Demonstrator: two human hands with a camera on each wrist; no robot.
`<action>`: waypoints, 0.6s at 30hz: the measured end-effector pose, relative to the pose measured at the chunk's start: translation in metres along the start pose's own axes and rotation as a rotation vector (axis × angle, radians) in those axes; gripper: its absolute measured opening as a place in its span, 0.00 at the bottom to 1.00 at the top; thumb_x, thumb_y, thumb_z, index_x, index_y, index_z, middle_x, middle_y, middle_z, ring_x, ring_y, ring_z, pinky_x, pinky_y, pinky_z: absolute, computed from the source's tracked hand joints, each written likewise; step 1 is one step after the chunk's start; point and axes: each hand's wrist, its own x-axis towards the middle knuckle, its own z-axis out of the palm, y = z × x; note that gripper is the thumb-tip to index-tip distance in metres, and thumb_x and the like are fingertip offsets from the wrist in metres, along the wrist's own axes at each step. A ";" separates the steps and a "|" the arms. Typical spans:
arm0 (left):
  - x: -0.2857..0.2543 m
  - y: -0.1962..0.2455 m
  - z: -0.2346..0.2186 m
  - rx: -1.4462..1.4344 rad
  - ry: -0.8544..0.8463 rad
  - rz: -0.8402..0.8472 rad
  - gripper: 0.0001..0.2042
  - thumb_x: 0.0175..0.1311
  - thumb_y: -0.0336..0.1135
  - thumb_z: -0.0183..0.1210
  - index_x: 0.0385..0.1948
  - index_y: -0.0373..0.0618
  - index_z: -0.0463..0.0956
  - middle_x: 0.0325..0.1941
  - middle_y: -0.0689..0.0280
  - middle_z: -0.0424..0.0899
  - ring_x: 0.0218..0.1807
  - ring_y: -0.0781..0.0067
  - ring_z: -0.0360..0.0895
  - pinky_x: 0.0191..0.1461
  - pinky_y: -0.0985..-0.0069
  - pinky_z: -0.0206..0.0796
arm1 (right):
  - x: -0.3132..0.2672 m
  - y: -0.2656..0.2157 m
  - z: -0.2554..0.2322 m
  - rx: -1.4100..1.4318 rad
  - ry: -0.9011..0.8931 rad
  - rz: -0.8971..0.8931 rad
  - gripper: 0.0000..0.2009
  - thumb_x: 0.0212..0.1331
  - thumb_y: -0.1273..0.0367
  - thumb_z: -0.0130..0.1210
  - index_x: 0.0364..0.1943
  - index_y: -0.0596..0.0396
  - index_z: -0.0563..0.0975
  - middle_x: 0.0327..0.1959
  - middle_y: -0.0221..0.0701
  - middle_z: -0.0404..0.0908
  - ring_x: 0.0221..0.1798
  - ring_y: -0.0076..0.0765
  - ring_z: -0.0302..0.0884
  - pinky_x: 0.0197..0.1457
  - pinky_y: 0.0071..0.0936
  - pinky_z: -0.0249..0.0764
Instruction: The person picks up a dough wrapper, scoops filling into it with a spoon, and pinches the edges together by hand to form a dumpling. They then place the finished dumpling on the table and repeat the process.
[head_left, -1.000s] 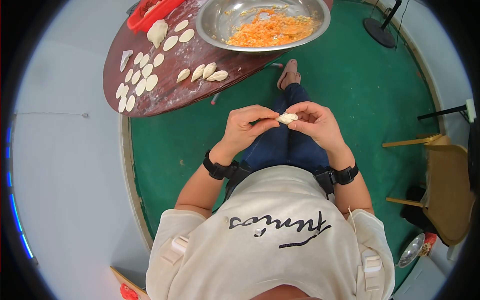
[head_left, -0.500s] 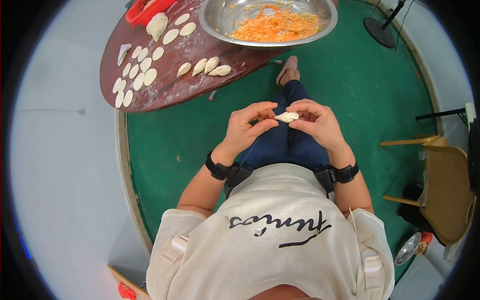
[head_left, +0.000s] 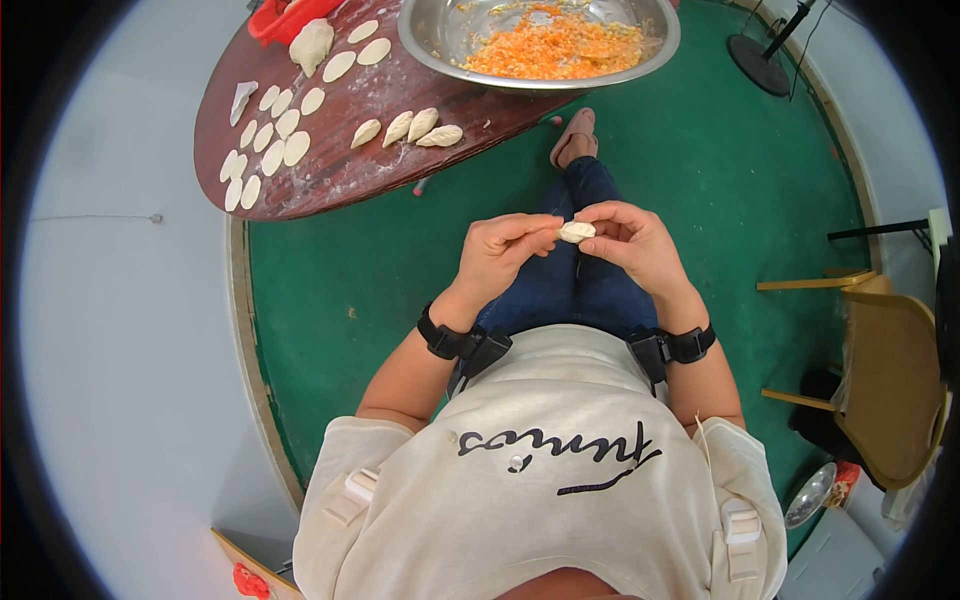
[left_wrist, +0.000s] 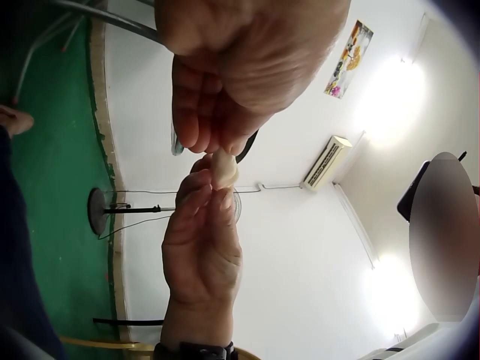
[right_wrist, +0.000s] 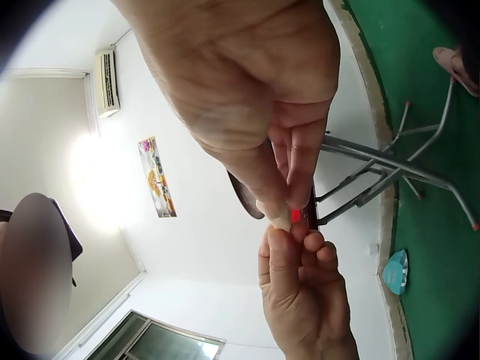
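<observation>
Over the person's lap, a small pleated dumpling of pale dough is held between both hands. The right hand pinches its right side between thumb and fingers. At its left end, the left hand has thumb and fingertips together on the dough. In the left wrist view the dumpling shows between the two sets of fingertips. The right wrist view shows only a little of the dumpling, the rest being hidden behind fingers.
A dark red table ahead bears round wrappers, several finished dumplings, a dough lump and a red basket. A steel bowl of orange filling stands at its edge. A chair is at the right.
The left fingers were spread apart half a second ago and have now closed together on the dumpling's left end. The right hand keeps its hold. The view has shifted slightly, moving the table left.
</observation>
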 end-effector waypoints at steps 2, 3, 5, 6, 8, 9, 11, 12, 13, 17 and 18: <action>0.001 0.004 0.002 0.009 -0.004 -0.014 0.12 0.54 0.23 0.58 0.42 0.38 0.77 0.33 0.64 0.82 0.31 0.79 0.78 0.36 0.84 0.71 | 0.000 0.001 -0.001 -0.002 0.004 -0.008 0.14 0.50 0.81 0.57 0.43 0.60 0.75 0.38 0.31 0.79 0.41 0.22 0.77 0.44 0.16 0.73; 0.002 0.008 0.004 0.020 -0.009 -0.028 0.13 0.54 0.24 0.59 0.43 0.40 0.77 0.34 0.65 0.82 0.31 0.80 0.78 0.36 0.84 0.71 | 0.001 0.001 0.000 -0.002 0.008 -0.017 0.13 0.50 0.81 0.57 0.42 0.60 0.75 0.38 0.31 0.79 0.41 0.22 0.77 0.44 0.17 0.73; 0.004 0.016 0.011 0.049 0.005 -0.009 0.13 0.53 0.25 0.60 0.42 0.40 0.78 0.34 0.65 0.82 0.31 0.80 0.78 0.36 0.84 0.70 | 0.002 0.003 0.001 0.009 0.007 -0.016 0.13 0.50 0.80 0.57 0.41 0.60 0.75 0.37 0.30 0.79 0.40 0.22 0.77 0.44 0.17 0.73; 0.005 0.018 0.014 0.079 0.016 0.011 0.13 0.52 0.26 0.61 0.41 0.41 0.78 0.35 0.65 0.82 0.31 0.80 0.78 0.36 0.84 0.70 | 0.002 0.003 0.001 0.021 0.008 -0.017 0.12 0.50 0.80 0.57 0.40 0.60 0.75 0.37 0.30 0.79 0.40 0.21 0.77 0.44 0.17 0.73; 0.006 0.015 0.013 0.122 0.020 0.033 0.12 0.52 0.26 0.61 0.41 0.40 0.78 0.34 0.64 0.82 0.31 0.80 0.78 0.35 0.84 0.70 | 0.002 0.004 0.001 0.021 0.006 -0.016 0.11 0.50 0.80 0.57 0.40 0.60 0.75 0.37 0.30 0.79 0.40 0.21 0.77 0.43 0.16 0.73; 0.007 0.014 0.013 0.166 0.019 0.057 0.12 0.52 0.27 0.62 0.40 0.40 0.79 0.34 0.63 0.82 0.31 0.79 0.78 0.34 0.84 0.70 | 0.003 0.004 0.001 0.022 0.007 -0.018 0.10 0.50 0.79 0.57 0.39 0.60 0.75 0.37 0.30 0.79 0.40 0.21 0.77 0.43 0.16 0.73; 0.007 0.013 0.013 0.177 0.023 0.066 0.12 0.51 0.26 0.62 0.39 0.40 0.79 0.34 0.63 0.82 0.31 0.79 0.78 0.35 0.84 0.71 | 0.002 0.003 0.001 0.002 0.018 -0.006 0.10 0.50 0.79 0.57 0.39 0.60 0.75 0.37 0.29 0.79 0.39 0.21 0.77 0.43 0.16 0.73; 0.007 0.012 0.014 0.191 0.027 0.073 0.12 0.50 0.26 0.63 0.38 0.40 0.79 0.34 0.63 0.82 0.32 0.79 0.78 0.36 0.84 0.71 | 0.002 0.003 0.002 -0.014 0.030 0.006 0.10 0.51 0.79 0.58 0.39 0.60 0.75 0.37 0.29 0.79 0.39 0.21 0.77 0.43 0.16 0.73; 0.007 0.012 0.013 0.190 0.028 0.073 0.12 0.50 0.26 0.63 0.38 0.40 0.79 0.34 0.63 0.82 0.32 0.79 0.78 0.36 0.84 0.71 | 0.002 0.004 0.001 -0.015 0.029 0.007 0.10 0.51 0.79 0.58 0.39 0.60 0.75 0.37 0.29 0.79 0.39 0.21 0.77 0.43 0.16 0.73; 0.007 0.010 0.014 0.227 0.023 0.127 0.11 0.51 0.26 0.62 0.37 0.41 0.79 0.32 0.63 0.82 0.30 0.78 0.78 0.34 0.83 0.70 | 0.003 0.007 0.001 0.022 0.019 -0.006 0.10 0.51 0.79 0.58 0.38 0.61 0.75 0.36 0.30 0.79 0.39 0.21 0.77 0.43 0.16 0.73; 0.007 0.009 0.014 0.223 0.026 0.156 0.10 0.52 0.27 0.62 0.37 0.41 0.79 0.30 0.64 0.81 0.28 0.78 0.77 0.31 0.83 0.69 | 0.003 0.008 0.002 0.053 0.020 -0.011 0.10 0.51 0.79 0.57 0.38 0.61 0.75 0.36 0.30 0.79 0.38 0.21 0.77 0.43 0.16 0.73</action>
